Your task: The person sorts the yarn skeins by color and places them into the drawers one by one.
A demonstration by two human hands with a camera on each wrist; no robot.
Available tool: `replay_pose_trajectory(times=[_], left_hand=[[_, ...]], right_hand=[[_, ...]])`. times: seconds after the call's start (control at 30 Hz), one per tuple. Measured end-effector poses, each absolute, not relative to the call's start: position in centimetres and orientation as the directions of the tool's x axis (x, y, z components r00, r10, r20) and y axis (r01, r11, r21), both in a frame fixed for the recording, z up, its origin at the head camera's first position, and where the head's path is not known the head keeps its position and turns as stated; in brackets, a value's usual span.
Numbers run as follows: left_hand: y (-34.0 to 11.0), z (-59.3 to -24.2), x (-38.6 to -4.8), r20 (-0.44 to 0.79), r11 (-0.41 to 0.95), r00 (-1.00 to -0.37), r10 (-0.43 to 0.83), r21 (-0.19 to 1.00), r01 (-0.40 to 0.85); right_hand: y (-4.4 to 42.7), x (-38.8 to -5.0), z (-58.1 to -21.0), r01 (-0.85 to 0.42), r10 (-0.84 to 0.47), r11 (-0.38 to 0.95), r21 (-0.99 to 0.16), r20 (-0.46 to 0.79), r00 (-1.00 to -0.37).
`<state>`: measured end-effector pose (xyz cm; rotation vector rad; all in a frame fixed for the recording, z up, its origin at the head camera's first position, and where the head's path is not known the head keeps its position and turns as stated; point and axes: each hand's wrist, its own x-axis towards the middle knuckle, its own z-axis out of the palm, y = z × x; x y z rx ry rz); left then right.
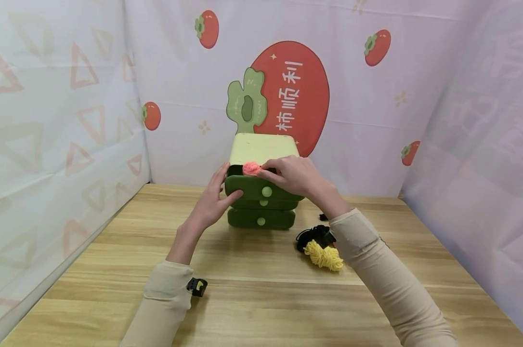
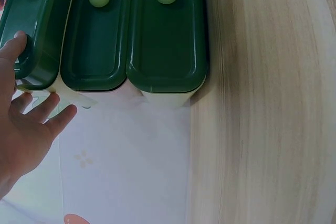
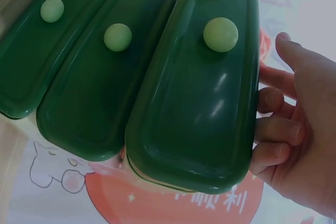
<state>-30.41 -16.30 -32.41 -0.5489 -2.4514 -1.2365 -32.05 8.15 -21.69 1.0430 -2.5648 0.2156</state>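
We see the pink yarn ball [image 1: 251, 168] in the opening of the top drawer [image 1: 253, 184], just behind the upper edge of its green front. This drawer is pulled out from the cabinet [image 1: 263, 145], further than the two below.

Our right hand [image 1: 289, 174] reaches in from above, thumb stretched out and the other fingers bent at the drawer's edge. Its thumb and forefinger are right beside the yarn, but we cannot tell whether they grip it. Our left hand [image 1: 211, 200] is spread, with its thumb against the drawer front and its straighter fingers along the side, gripping nothing.

On the table [image 1: 253, 311], to the right of the cabinet, we have a yellow yarn bundle [image 1: 324, 255] against a black bundle [image 1: 315, 237]. A small black object [image 1: 197, 287] lies beside our left sleeve [image 1: 168, 284].
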Motion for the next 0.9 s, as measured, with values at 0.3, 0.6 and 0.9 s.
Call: replay_pose_trajectory(times=[0.3, 0.6, 0.9], left_hand=[[-16.2, -32.2, -30.2, 0.455, 0.536, -0.872, 0.182, 0.697, 0.476], [-16.2, -32.5, -30.4, 0.454, 0.536, -0.875, 0.166, 0.704, 0.467], [-16.3, -32.7, -30.6, 0.447, 0.543, -0.879, 0.165, 0.703, 0.459]], right_hand=[[8.2, -32.1, -21.9, -0.710, -0.638, 0.704, 0.017, 0.453, -0.623], [8.8, -32.1, -22.1, -0.720, -0.632, 0.694, -0.001, 0.477, -0.611], [10.6, -32.2, -22.3, -0.703, -0.606, 0.710, -0.036, 0.477, -0.637]])
